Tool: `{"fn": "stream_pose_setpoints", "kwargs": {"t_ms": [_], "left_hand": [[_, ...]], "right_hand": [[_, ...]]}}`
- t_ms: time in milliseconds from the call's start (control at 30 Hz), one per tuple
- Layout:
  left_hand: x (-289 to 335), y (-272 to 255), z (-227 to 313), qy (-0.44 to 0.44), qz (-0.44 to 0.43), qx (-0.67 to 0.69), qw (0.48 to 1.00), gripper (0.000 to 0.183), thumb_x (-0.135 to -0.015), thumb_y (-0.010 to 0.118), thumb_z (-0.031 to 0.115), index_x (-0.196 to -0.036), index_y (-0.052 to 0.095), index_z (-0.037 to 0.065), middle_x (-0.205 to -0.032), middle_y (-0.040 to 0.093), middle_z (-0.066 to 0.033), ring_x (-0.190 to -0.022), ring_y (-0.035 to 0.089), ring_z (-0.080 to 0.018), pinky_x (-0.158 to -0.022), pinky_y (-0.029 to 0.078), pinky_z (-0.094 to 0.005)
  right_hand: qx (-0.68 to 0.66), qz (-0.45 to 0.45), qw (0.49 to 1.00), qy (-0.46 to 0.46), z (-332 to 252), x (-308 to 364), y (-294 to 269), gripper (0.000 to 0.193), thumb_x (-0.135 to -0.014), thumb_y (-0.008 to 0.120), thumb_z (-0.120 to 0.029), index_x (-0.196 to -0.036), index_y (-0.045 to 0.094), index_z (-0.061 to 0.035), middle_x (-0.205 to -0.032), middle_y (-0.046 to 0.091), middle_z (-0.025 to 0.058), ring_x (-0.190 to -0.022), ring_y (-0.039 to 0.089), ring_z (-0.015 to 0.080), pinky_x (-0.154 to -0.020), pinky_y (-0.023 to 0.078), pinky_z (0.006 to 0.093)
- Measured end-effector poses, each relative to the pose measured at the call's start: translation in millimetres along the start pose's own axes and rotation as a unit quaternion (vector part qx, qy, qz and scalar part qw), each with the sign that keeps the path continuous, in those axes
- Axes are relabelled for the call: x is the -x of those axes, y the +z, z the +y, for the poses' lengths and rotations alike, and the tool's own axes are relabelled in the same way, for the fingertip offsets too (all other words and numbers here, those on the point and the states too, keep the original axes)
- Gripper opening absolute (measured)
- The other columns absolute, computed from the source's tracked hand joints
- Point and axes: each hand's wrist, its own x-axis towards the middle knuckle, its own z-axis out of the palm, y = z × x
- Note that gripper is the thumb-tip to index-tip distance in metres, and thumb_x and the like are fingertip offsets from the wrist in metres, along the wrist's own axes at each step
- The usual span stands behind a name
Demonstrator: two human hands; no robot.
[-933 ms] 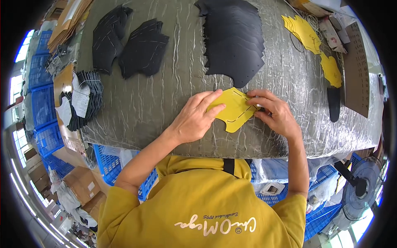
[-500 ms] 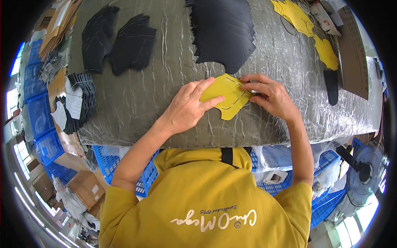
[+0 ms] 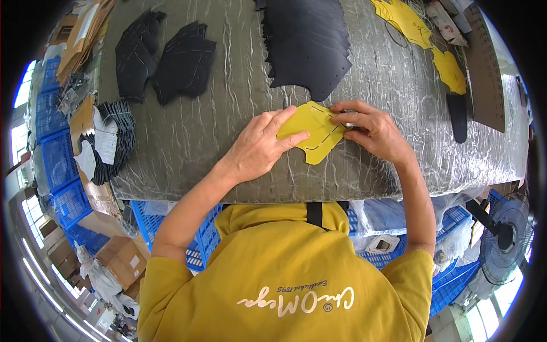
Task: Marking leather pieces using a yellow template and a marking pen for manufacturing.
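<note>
A flat yellow template [image 3: 317,132] with dashed slots lies on the table, just below a fanned stack of black cut pieces [image 3: 307,51]. Along its left side, my left hand [image 3: 262,143] holds it, thumb on its face and fingers along its upper left edge. My right hand [image 3: 373,132] is closed in a pinch over the template's right corner. Between those fingertips is something slim, mostly hidden, that I cannot make out. Whatever lies under the template is covered.
Black pieces with pale dashes [image 3: 185,65] lie at far left, above a tied bundle of dark pieces [image 3: 117,139]. More yellow templates [image 3: 450,71] and a dark strip [image 3: 457,117] lie right, beside a cardboard sheet [image 3: 484,68]. A fan [image 3: 506,236] stands lower right, near blue crates.
The whole view has shifted very slightly. Both hands and the yellow template keep nearly the same places and grip.
</note>
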Motion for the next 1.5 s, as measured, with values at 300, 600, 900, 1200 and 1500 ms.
{"fn": "stream_pose_setpoints", "kwargs": {"t_ms": [300,600,900,1200,1500], "left_hand": [[-2,-4,-1,0.0,-0.013,0.004,1.0,0.05,-0.086,0.069,0.006,-0.134,0.068,0.021,-0.149,0.047,-0.0156,-0.125,0.051,-0.032,-0.108,0.045,-0.0438],[-1,-2,-4,0.015,-0.011,-0.003,1.0,0.049,-0.087,0.068,0.007,-0.134,0.068,0.021,-0.149,0.047,-0.0162,-0.124,0.051,-0.0313,-0.106,0.046,-0.0433],[-4,-5,29,0.008,0.005,-0.094,0.995,0.048,-0.086,0.062,0.006,-0.133,0.066,0.012,-0.147,0.048,-0.0174,-0.125,0.051,-0.0325,-0.106,0.045,-0.0435],[-4,17,72,-0.074,0.002,-0.207,0.975,0.05,-0.083,0.06,0.009,-0.129,0.061,-0.012,-0.141,0.054,-0.0276,-0.127,0.056,-0.0372,-0.103,0.052,-0.0376],[-1,25,78,-0.079,-0.015,-0.264,0.961,0.051,-0.087,0.059,0.016,-0.128,0.061,-0.013,-0.139,0.054,-0.029,-0.127,0.052,-0.0411,-0.108,0.049,-0.0391]], "right_hand": [[0.002,0.003,1.0,0.002,-2,0,0,0.037,-0.079,0.076,0.001,-0.114,0.075,-0.0096,-0.131,0.068,0.0034,-0.104,0.073,0.0264,-0.086,0.062,0.0366],[0.005,0.006,1.0,-0.004,-1,1,0,0.037,-0.078,0.075,0.0,-0.114,0.075,-0.0095,-0.13,0.068,0.0034,-0.101,0.073,0.0262,-0.084,0.061,0.0364],[0.014,0.004,1.0,-0.01,-1,0,-1,0.038,-0.077,0.076,0.001,-0.114,0.075,-0.0096,-0.13,0.067,0.0034,-0.101,0.072,0.0261,-0.082,0.061,0.0356],[0.014,-0.019,0.999,0.029,-12,-4,-5,0.033,-0.079,0.075,0.001,-0.111,0.075,-0.0075,-0.131,0.066,0.0041,-0.101,0.071,0.0266,-0.082,0.06,0.0363],[0.044,0.155,0.987,-0.003,-59,-30,4,0.011,-0.095,0.069,-0.013,-0.095,0.075,-0.0037,-0.099,0.068,0.009,-0.08,0.061,0.0248,-0.077,0.049,0.0357]]}}
